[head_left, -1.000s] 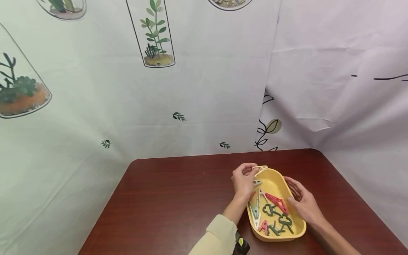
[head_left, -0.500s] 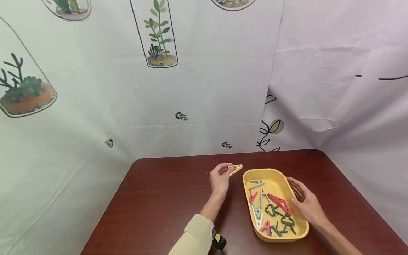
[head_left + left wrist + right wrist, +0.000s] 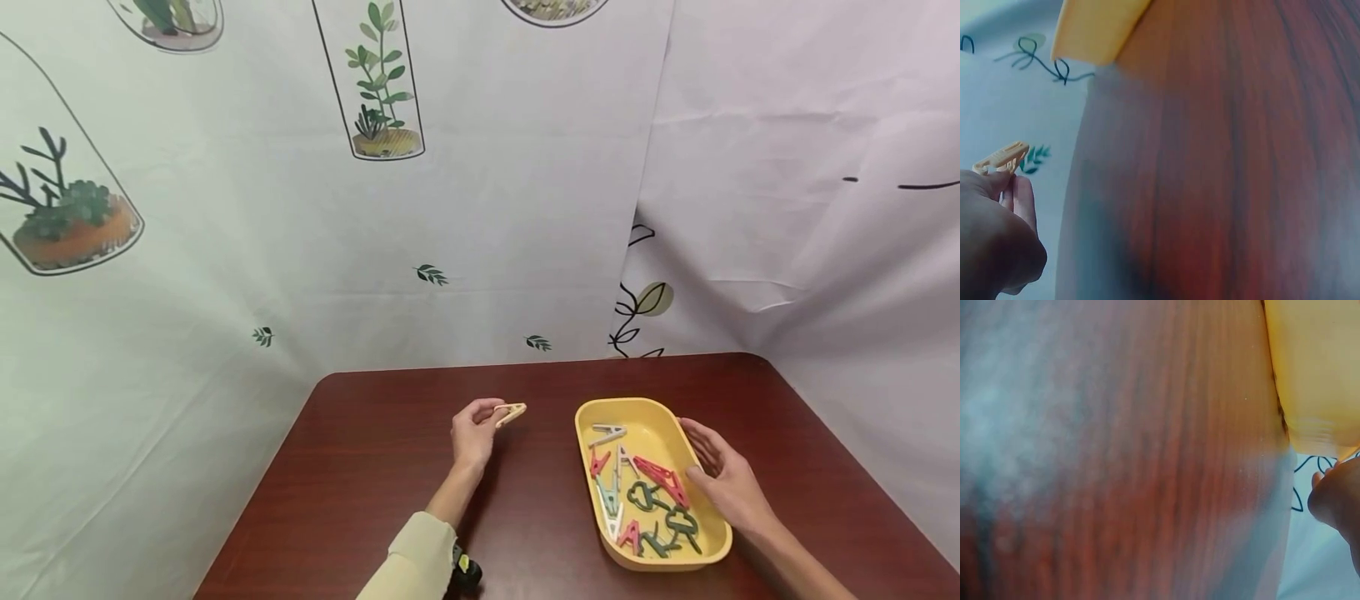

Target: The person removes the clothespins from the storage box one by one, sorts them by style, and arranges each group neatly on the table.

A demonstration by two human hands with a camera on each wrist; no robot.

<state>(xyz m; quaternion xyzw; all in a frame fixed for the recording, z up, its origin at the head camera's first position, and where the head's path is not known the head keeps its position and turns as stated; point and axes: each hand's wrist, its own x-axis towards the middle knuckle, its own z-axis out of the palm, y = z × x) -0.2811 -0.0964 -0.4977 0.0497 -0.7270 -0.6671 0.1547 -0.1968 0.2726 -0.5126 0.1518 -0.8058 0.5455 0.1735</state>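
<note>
In the head view my left hand pinches a cream clothespin between thumb and fingertips, left of a yellow plastic basin. The left wrist view shows the same clothespin sticking out past the fingertips. My right hand holds the basin's right side, thumb at the rim and fingers along the outer wall. Inside lie a grey clothespin, a long red clothespin, smaller pink ones, a mint one, white ones and several dark green clips with looped heads.
The basin stands on the right half of a dark red wooden table. A pale curtain printed with plants hangs close behind the table's back edge. A black wrist device sits under the left sleeve.
My left hand has carried the cream clothespin from over the basin's far left corner leftward, out over the table. The right hand keeps its hold on the basin.
</note>
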